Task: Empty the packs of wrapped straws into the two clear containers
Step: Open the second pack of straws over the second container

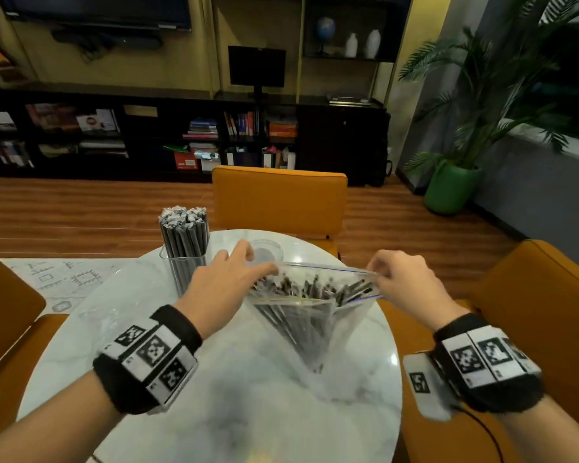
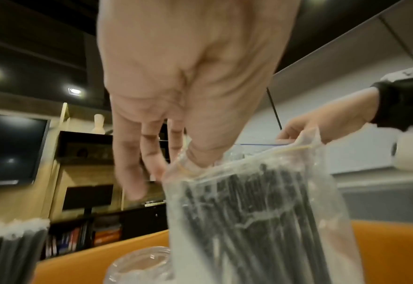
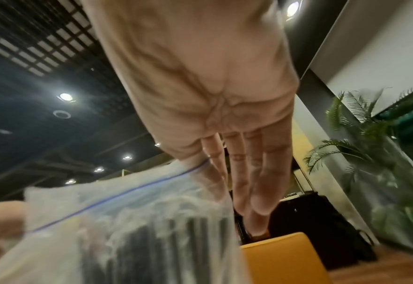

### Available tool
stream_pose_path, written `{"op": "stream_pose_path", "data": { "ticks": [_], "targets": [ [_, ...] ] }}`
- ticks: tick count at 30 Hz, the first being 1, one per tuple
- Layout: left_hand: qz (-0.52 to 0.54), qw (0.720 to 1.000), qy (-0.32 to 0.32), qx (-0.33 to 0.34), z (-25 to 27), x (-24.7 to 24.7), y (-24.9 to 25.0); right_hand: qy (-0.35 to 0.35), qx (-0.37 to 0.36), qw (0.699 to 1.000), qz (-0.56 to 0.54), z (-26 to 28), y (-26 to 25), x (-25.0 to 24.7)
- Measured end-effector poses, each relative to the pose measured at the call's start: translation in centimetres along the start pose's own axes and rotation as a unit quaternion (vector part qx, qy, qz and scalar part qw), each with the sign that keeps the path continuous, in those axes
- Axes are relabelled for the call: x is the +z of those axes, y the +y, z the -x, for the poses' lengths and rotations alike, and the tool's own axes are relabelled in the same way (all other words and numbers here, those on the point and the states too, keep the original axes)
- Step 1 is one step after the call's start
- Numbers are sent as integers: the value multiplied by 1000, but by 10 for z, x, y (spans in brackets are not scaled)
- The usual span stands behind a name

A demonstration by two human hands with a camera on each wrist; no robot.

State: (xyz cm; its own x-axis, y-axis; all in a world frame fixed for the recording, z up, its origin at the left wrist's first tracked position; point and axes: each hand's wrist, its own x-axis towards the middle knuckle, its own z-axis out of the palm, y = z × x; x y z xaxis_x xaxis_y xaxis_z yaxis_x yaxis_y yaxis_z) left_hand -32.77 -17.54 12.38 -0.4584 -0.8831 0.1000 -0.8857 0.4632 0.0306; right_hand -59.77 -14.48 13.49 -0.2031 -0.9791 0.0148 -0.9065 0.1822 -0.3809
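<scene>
Straw pack (image 1: 310, 309) pinched open by both hands, head view alone shows filled container (image 1: 184, 243)

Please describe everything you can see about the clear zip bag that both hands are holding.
The bag is clear, thin, crinkled plastic with a blue zip line along its top. Its mouth is pulled open. It stands upright above the table, tapering toward the bottom, and is full of dark wrapped straws standing on end. The left hand holds its left edge with the thumb inside; the right hand pinches the right edge.
</scene>
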Motion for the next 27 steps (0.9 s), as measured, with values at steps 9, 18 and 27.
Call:
{"op": "stream_pose_path", "data": {
  "ticks": [9, 18, 27],
  "targets": [
    [227, 971, -63, -39, -10, 17, -16, -56, 35, 987, -144, 9, 21, 16],
    [610, 764, -170, -127, -1, 47, 2, -250, 58, 934, -251, 28, 20, 59],
    [575, 797, -168, -77, 3, 63, 10, -198, 10, 877, -437, 33, 9, 72]
  ]
}}
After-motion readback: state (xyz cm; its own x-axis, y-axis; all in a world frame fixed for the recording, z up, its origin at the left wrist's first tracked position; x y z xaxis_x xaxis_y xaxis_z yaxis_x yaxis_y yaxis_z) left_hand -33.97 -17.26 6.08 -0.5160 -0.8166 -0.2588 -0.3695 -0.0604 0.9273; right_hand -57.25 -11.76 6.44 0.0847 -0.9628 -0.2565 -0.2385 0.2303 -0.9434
